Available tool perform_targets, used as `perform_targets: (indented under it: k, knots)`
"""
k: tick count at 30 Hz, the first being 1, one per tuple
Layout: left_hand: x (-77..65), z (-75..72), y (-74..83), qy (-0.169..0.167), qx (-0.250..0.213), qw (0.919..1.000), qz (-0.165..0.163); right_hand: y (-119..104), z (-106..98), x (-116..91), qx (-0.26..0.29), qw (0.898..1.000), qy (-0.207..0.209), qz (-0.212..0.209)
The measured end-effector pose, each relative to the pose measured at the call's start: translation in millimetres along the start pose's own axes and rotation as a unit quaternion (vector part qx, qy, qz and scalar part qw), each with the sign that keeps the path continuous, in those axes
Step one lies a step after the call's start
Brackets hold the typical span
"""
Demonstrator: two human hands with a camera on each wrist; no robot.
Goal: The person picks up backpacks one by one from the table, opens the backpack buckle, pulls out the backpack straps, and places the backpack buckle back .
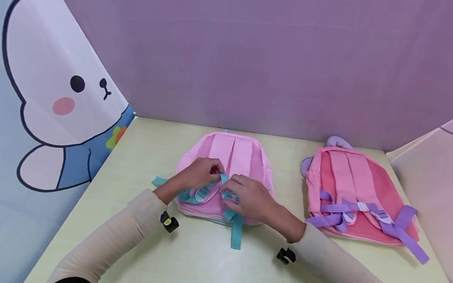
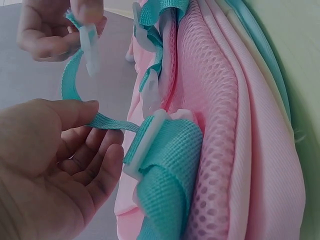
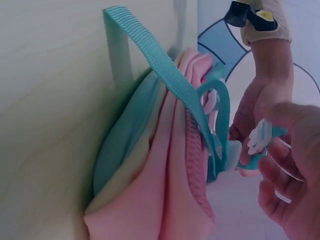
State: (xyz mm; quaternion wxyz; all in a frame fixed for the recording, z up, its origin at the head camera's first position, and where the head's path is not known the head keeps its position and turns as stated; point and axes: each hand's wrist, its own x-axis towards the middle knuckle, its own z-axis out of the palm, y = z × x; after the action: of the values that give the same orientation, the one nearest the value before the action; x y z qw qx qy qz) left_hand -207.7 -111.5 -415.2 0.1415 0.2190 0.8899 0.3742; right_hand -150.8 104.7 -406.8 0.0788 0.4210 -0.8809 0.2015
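Note:
A pink backpack [image 1: 242, 153] lies on the table with its shoulder straps facing up and teal webbing across its lower part. Over it, my left hand [image 1: 203, 173] pinches a teal strap [image 2: 75, 82] between thumb and fingers. That strap runs to a white slider [image 2: 149, 142] on the backpack, seen close in the left wrist view. My right hand [image 1: 249, 198] holds a white plastic buckle [image 3: 260, 136] with a short teal webbing end through it. Another teal strap end [image 1: 236, 235] hangs over the near edge of the backpack.
To the right lies a second pink backpack [image 1: 380, 177] with purple straps [image 1: 396, 230] and a lilac top handle [image 1: 338, 142]. A purple partition [image 1: 254, 61] closes off the back of the pale table [image 1: 188, 260]. A printed cartoon panel [image 1: 49, 104] stands on the left.

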Motion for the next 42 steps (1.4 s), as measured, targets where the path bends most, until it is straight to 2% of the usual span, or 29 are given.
perform_targets:
  k: [2, 4, 7, 12, 17, 23, 29, 32, 35, 38, 42]
  knots:
    - [-0.5, -0.1, 0.4, -0.003, -0.005, 1.0000, 0.000, -0.6, 2.2, 0.1, -0.019, 1.000, 0.013, -0.008]
    - [-0.9, -0.3, 0.6, -0.005, -0.007, 0.9999, 0.005, -1.5, 4.1, 0.1, -0.009, 1.000, 0.022, 0.002]
    - [-2.6, -0.1, 1.4, -0.012, -0.011, 0.9998, 0.012, -3.7, 7.0, 0.1, 0.040, 0.998, 0.015, 0.036]
    - [-4.9, 1.2, 2.1, -0.033, -0.012, 0.9990, 0.028, -9.0, 13.0, 0.4, 0.107, 0.991, -0.022, 0.083]
    - [-3.1, 4.6, 0.9, -0.043, 0.003, 0.9975, 0.056, -13.2, 18.3, -0.1, 0.103, 0.991, -0.031, 0.077]
    - [-1.1, 7.5, -1.1, -0.060, 0.022, 0.9953, 0.072, -13.9, 24.6, 0.3, 0.082, 0.993, -0.046, 0.070]
    - [1.5, 9.0, -2.3, -0.080, 0.064, 0.9885, 0.112, -13.0, 24.8, -0.4, 0.074, 0.994, -0.071, 0.048]
    - [2.5, 9.7, -2.7, -0.084, 0.082, 0.9842, 0.133, -12.9, 24.9, -1.2, 0.040, 0.997, -0.065, 0.012]
    - [3.2, 10.1, -2.9, -0.087, 0.095, 0.9800, 0.152, -13.1, 26.8, -1.8, -0.040, 0.998, -0.030, -0.040]
    - [4.0, 10.2, -3.4, -0.092, 0.101, 0.9789, 0.152, -12.0, 31.5, -2.0, -0.135, 0.987, 0.021, -0.081]
    - [5.0, 9.8, -4.9, -0.094, 0.107, 0.9791, 0.145, -11.1, 35.9, -1.6, -0.207, 0.974, 0.044, -0.075]
